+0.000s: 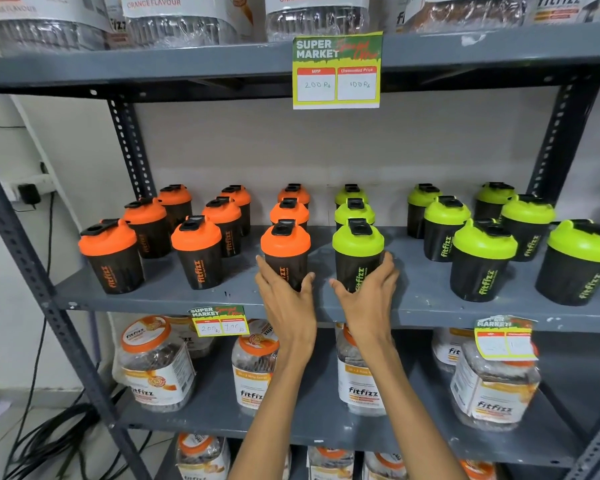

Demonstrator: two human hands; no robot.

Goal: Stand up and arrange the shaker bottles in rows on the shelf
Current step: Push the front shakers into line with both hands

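Observation:
Black shaker bottles stand upright in rows on the grey middle shelf [426,303]: orange-lidded ones on the left, green-lidded ones on the right. My left hand [284,299] wraps the front orange-lidded shaker [285,249] of the third row. My right hand [369,296] wraps the front green-lidded shaker [358,251] of the row beside it. Both bottles rest upright on the shelf near its front edge. Two more bottles stand behind each held one.
A price card [336,71] hangs from the shelf above. Clear jars [156,365] with orange lids fill the shelf below, with two price cards on its edge. Slotted steel posts [132,147] frame the bay. Black cables [49,441] lie on the floor at left.

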